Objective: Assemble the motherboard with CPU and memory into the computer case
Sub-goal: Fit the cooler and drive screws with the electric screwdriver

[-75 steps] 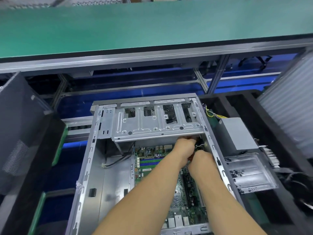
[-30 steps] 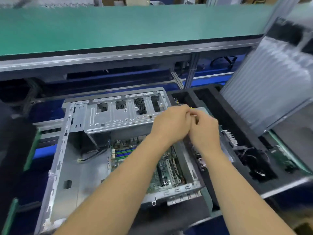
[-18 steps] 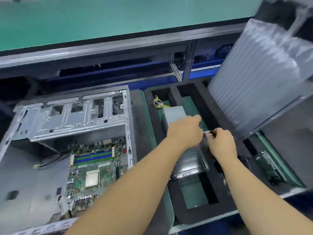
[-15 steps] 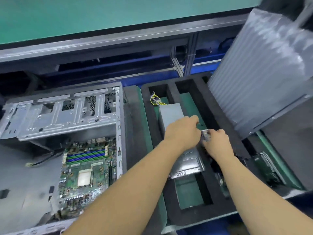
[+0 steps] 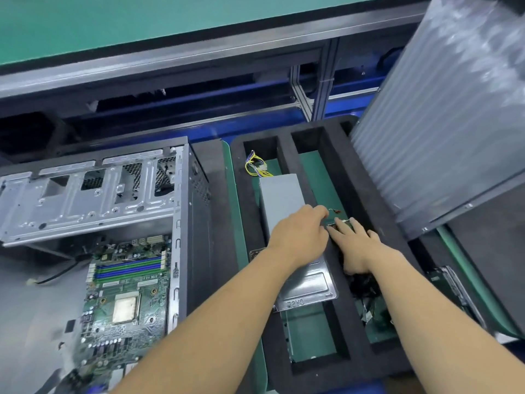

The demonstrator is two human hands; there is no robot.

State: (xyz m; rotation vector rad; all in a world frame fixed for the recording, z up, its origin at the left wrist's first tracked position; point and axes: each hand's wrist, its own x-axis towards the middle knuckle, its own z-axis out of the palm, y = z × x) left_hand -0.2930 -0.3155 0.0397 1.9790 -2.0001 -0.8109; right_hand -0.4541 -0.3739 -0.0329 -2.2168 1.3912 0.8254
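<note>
Both hands meet over the foam tray: left hand curled, right hand spread flat (grip unclear); computer case just beside.

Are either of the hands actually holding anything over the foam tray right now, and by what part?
Cannot tell for sure. The left hand and right hand meet at a small metal part above the foam tray; fingertips touch its end, but the grip is hidden.

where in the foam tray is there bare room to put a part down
The near end of the middle slot is bare green, bordered by foam tray walls and the metal bracket. The far end of the right slot is bare too. It is crowded around both hands and the black cables.
</note>
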